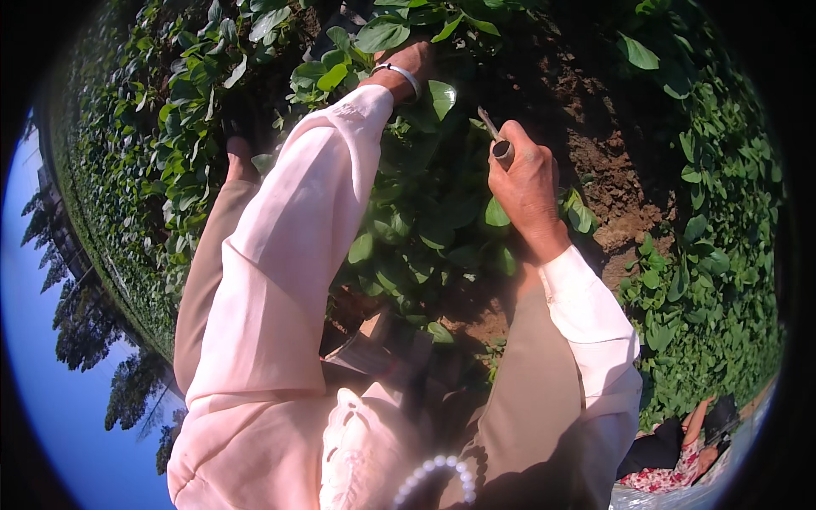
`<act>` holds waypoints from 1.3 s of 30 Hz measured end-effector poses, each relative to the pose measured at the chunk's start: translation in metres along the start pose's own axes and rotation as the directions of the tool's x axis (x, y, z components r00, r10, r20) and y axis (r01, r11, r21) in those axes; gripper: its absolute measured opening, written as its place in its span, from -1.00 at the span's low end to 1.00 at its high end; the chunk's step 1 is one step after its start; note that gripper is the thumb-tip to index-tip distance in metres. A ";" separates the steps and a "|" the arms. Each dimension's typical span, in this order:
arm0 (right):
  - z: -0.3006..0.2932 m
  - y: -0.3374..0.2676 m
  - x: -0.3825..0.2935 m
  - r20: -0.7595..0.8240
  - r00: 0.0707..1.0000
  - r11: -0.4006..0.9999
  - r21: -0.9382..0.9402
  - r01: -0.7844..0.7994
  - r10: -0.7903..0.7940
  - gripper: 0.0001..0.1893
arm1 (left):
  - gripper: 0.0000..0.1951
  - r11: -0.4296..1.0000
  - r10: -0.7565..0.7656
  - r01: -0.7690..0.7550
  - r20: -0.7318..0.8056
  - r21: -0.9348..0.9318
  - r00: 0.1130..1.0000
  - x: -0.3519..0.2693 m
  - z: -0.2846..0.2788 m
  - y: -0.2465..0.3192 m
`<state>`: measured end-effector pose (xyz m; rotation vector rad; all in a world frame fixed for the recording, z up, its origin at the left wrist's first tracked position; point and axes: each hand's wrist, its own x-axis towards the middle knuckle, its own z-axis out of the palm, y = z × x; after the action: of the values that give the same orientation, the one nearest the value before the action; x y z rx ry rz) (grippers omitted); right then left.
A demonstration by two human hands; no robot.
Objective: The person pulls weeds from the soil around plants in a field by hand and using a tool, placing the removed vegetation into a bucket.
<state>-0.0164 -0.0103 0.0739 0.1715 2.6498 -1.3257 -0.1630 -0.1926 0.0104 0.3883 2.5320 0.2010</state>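
Note:
My left hand (411, 60) reaches forward into broad-leaved green plants (382, 35), a silver bangle around its wrist. Leaves and shade hide its fingers, so I cannot tell whether they grip a stem. My right hand (528, 182) is closed around a hand tool with a hollow tubular handle (503, 152). The open end of that handle faces me, and a thin metal shank (488, 121) points forward past my fist. The tool's far end is not clearly visible. Between my arms grows a shaded clump of leafy plants (414, 217).
Bare brown soil (602, 166) runs along the right of the plants. Dense leafy rows spread on the left (185, 140) and right (714, 268). At lower right, another person in a floral top (669, 468) is beside plastic sheeting (644, 500). White beads (440, 468) hang before my chest.

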 end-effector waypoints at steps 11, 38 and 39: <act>-0.007 -0.004 -0.006 0.058 0.997 0.999 0.009 -0.044 0.044 -0.88 | -0.87 0.917 0.381 -0.382 0.030 0.111 0.924 0.006 0.013 -0.032; -0.023 -0.014 -0.011 0.114 0.993 0.986 -0.168 0.016 0.003 -0.83 | -0.82 0.957 0.193 -0.203 0.066 0.207 0.979 -0.019 0.017 -0.040; -0.024 -0.011 -0.012 0.118 0.993 0.983 -0.181 0.003 0.019 -0.83 | -0.82 0.940 0.192 -0.220 0.127 0.260 0.973 -0.022 0.009 -0.028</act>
<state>-0.0090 0.0019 0.0990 0.0760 2.6465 -1.0497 -0.1469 -0.2260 0.0077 0.7554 2.4221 -0.0899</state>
